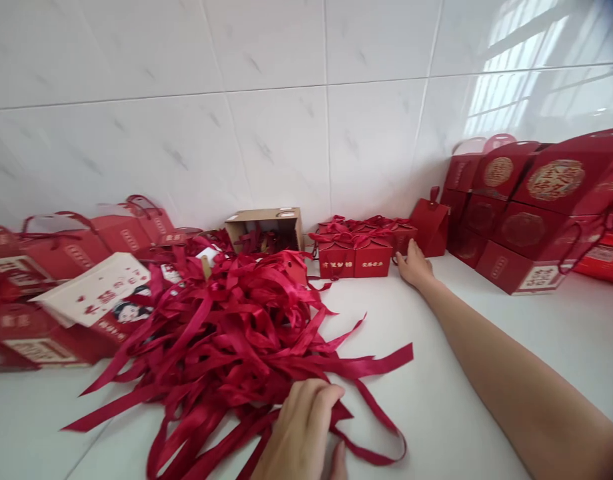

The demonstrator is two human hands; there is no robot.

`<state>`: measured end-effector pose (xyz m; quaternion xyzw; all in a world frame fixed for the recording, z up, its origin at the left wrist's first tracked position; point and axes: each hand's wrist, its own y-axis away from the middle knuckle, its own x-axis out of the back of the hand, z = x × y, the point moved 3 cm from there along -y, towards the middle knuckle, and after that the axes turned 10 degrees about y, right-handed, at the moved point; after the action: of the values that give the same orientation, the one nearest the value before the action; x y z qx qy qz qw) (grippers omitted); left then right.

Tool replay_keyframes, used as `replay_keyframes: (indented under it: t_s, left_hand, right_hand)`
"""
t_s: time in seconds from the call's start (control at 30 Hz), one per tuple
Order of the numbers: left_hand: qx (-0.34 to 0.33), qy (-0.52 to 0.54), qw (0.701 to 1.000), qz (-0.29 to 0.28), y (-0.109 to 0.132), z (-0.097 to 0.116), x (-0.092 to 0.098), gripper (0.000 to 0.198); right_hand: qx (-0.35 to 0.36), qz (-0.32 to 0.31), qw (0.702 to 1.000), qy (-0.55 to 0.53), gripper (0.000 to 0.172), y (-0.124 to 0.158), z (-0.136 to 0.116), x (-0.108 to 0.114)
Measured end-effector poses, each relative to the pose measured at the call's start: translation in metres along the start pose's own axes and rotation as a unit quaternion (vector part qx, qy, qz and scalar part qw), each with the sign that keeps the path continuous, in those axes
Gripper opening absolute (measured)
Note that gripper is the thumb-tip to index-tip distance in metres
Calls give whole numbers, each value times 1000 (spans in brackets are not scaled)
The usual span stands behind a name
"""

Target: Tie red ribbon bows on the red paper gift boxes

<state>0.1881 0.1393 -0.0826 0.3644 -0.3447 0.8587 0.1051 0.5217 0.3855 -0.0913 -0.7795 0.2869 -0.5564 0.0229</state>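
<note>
My left hand (302, 433) rests at the near edge of a big heap of red satin ribbons (226, 320), fingers curled over a few strands. My right arm stretches far forward; my right hand (413, 263) touches the side of a small red gift box (374, 257) tied with a ribbon bow, fingers bent against it. That box stands in a cluster of similar small red boxes (336, 257) near the tiled wall.
A stack of larger red boxes with gold medallions (531, 207) fills the right back. A red pouch-shaped box (430, 227) stands beside them. An open cardboard box (266, 230) sits by the wall. Red handled bags (61, 247) and a white printed box (94, 290) lie left.
</note>
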Motion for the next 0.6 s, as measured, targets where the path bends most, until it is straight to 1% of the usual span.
replay_keyframes:
  t_s: [0.07,0.13,0.2,0.23,0.27,0.33,0.37,0.4,0.43,0.5,0.53,0.6]
  left_hand:
    - [-30,-42,999,-6,-3,5,8,48]
    - [-25,-111,993,19,-9,4,21,49]
    - [27,-186,980,62,-18,-7,40,58]
    - [64,-217,971,80,-23,-16,50,68]
    - [102,-243,960,93,-27,-27,61,81]
    - [180,-263,942,107,-34,-53,81,106]
    - [216,-253,938,100,-37,-67,89,112]
    - [248,-231,937,82,-38,-81,94,113]
    - [277,-205,937,57,-38,-93,98,109]
    - [309,-178,934,13,-37,-110,101,88]
    - [309,-173,935,-2,-36,-114,101,75]
    - [290,-176,941,-16,-33,-113,99,51]
  right_hand:
    - [7,27,1000,-4,67,6,-2,6]
    - [11,85,996,-21,68,17,-7,15]
    - [14,154,987,-50,66,34,-16,23]
    - [21,178,982,-65,65,44,-23,25]
    - [36,188,978,-78,65,55,-30,26]
    - [96,169,976,-97,63,78,-48,26]
    - [136,145,975,-102,62,90,-57,25]
    - [175,119,972,-104,61,101,-66,24]
    - [207,95,968,-104,60,113,-72,24]
    - [241,61,963,-105,57,136,-81,28]
    - [244,51,962,-109,56,147,-85,32]
    - [239,28,962,-128,55,168,-90,39]
